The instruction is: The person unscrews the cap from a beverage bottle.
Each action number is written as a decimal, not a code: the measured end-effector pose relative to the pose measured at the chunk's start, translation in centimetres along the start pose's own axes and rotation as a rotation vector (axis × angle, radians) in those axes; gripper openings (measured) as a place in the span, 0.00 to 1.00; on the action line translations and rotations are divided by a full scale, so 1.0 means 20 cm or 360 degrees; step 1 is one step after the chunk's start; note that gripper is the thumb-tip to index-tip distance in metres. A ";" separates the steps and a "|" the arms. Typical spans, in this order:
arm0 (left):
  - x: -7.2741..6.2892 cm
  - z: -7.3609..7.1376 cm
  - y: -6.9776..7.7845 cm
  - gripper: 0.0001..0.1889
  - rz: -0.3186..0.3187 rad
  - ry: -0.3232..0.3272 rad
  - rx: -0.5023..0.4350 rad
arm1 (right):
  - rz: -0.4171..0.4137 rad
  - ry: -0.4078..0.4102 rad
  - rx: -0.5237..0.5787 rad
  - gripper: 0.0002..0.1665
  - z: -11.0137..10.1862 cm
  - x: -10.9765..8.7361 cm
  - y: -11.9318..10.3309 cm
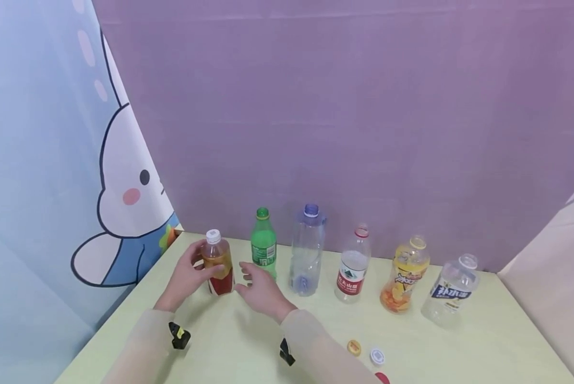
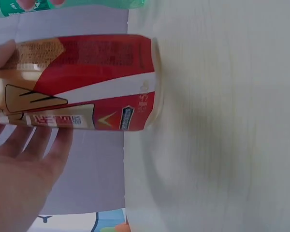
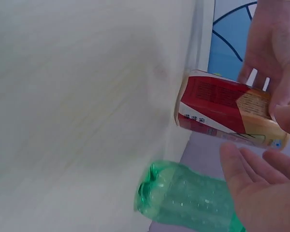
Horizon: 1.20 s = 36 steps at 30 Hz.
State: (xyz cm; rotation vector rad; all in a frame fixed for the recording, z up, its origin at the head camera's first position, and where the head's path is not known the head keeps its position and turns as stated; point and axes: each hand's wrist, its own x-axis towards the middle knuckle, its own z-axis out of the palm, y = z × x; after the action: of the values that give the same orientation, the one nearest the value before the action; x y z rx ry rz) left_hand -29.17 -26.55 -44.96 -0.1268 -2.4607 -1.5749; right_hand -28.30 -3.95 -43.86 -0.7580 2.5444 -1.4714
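Observation:
My left hand grips a squarish drink bottle with a red and yellow label, its thumb in front and fingers behind. A white cap sits on the bottle's neck. In the left wrist view the bottle's base shows close to the pale tabletop. My right hand is just right of this bottle, its fingers loosely extended and holding nothing. Right behind that hand stands a green bottle without a cap; in the right wrist view its lower body lies beside the fingers.
Further right in the row stand a tall clear bluish bottle, a red-labelled water bottle, a yellow-labelled bottle and a blue-labelled clear bottle, all uncapped. Loose yellow, white and red caps lie nearer on the table.

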 end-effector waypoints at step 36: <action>-0.19 0.18 0.21 0.38 0.0231 -0.0542 -0.0045 | -0.0096 0.0037 0.0240 0.31 -0.20 -0.23 0.08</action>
State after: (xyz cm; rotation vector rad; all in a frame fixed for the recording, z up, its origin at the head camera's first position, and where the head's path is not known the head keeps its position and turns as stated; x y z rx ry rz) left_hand -25.17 -21.29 -43.59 -0.6109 -2.6022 -1.6391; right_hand -26.29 1.95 -43.80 -0.8057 2.4123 -1.6774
